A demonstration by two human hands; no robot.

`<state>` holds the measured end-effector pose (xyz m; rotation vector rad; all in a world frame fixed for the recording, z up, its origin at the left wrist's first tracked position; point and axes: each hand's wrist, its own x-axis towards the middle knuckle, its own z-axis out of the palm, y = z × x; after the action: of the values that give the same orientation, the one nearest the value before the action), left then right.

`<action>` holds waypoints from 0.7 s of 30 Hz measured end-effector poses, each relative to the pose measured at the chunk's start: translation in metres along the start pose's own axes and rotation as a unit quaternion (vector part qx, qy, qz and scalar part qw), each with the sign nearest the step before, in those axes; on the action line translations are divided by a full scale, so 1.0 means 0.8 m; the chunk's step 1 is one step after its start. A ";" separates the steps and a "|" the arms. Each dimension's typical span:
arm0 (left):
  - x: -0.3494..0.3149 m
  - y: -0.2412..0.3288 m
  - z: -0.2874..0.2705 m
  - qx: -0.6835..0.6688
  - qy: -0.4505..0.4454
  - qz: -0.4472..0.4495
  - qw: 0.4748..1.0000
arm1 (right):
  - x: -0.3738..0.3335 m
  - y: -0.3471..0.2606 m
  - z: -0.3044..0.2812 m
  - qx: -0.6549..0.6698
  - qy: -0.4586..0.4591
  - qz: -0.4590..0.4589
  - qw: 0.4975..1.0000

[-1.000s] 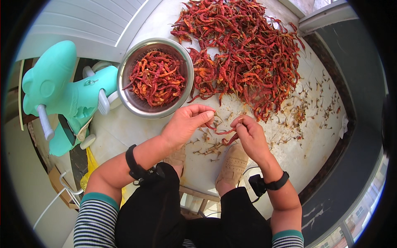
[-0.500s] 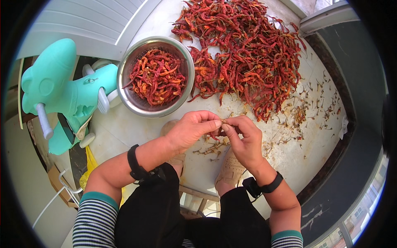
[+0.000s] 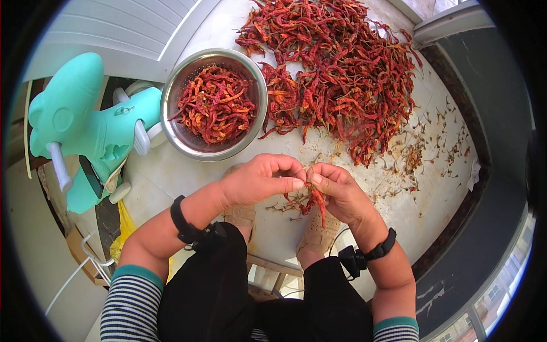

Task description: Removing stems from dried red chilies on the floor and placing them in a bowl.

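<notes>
Low over the floor [image 3: 182,185], between the knees and the heap, both hands work at chest side of a steel colander [image 3: 239,64]. Left hand [image 3: 257,179]: thumb and forefinger pinched near the top end of a dried red chilli [image 3: 317,205]; other fingers curled. Right hand [image 3: 343,191]: thumb and forefinger pinch the same chilli, which dangles below the fingertips, above the right shoe [image 3: 320,235]. Another red tip shows under the left thumb, mostly hidden; can't tell which finger has it.

Around: colander ahead and left, part filled with chillies [image 3: 213,105], near the left hand but apart. Big chilli heap [image 3: 347,85] ahead and right, its left edge close up against the colander rim. Loose stems [image 3: 411,158] scattered right of the heap, more near the shoes. Turquoise ride-on toy [image 3: 128,117] stands left of the colander, just beside it, blocking that side; yellow plastic bag [image 3: 121,233] and cardboard box [image 3: 82,256] behind it, nearer the body. White panelled door [image 3: 128,28] closes off the upper left, dark grey panel [image 3: 484,228] the right. Hands cover part of the floor and the left shoe [image 3: 239,214]. Black straps on both forearms, small device on each.
</notes>
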<state>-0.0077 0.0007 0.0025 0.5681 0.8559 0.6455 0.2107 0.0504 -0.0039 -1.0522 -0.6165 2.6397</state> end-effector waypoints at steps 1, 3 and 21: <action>0.001 -0.002 -0.002 0.030 0.002 0.032 0.999 | 0.001 0.002 0.002 0.029 0.006 0.014 0.999; 0.003 -0.008 -0.004 0.060 0.004 0.063 0.996 | 0.003 0.002 0.005 0.037 0.026 0.002 0.999; 0.009 -0.015 0.022 0.055 0.139 -0.043 0.988 | -0.001 0.016 0.030 -0.125 0.178 -0.174 0.960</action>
<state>0.0137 -0.0052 0.0000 0.5433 1.1770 0.6093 0.1936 0.0319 0.0061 -1.3098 -0.9652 2.0450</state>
